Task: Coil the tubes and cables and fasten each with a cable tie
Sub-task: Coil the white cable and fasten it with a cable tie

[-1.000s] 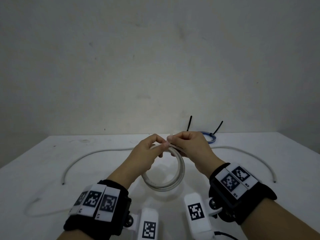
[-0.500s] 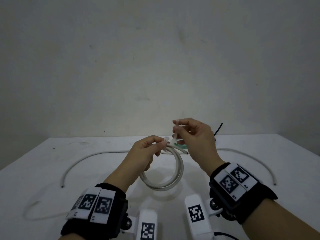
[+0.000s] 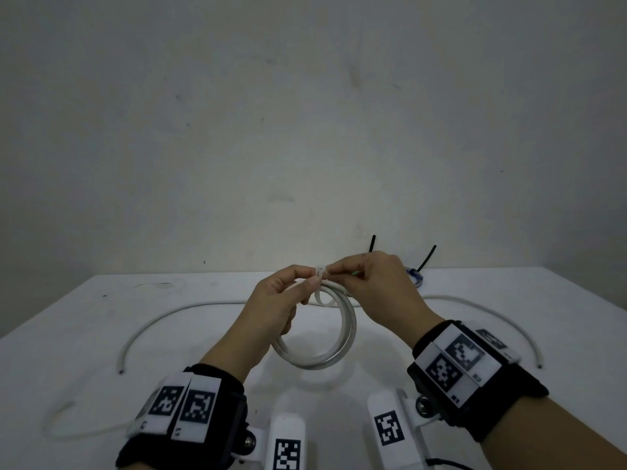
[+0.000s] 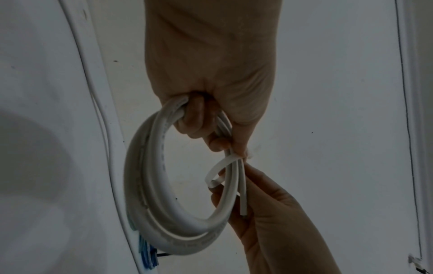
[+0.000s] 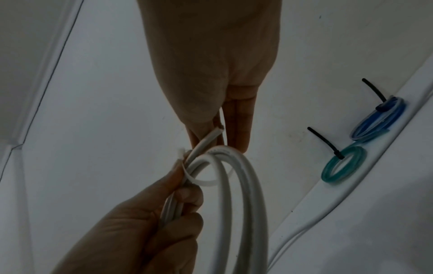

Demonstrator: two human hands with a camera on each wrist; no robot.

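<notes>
A white cable coil [image 3: 349, 334] hangs above the table, and my left hand [image 3: 314, 279] grips its top with curled fingers. A white cable tie [image 3: 320, 271] loops loosely round the coil's strands just beside that grip. My right hand [image 3: 334, 271] pinches the tie at its head, fingertip to fingertip with the left. In the left wrist view the tie's loop [image 4: 218, 170] stands slack off the coil [image 4: 145, 176]. The right wrist view has the loop [image 5: 201, 181] wrapped round the strands, with a cut cable end [image 5: 211, 137] poking up.
A green coil [image 5: 342, 165] and a blue coil [image 5: 379, 120], each bound with a black tie, lie at the table's far edge. A long white tube [image 3: 163, 320] arcs across the table behind the hands. A thin clear tube [image 3: 68, 432] lies front left.
Half a second ago my right hand was raised above the coil with the tie's tail. It has come back down to meet the left hand's fingertips at the tie.
</notes>
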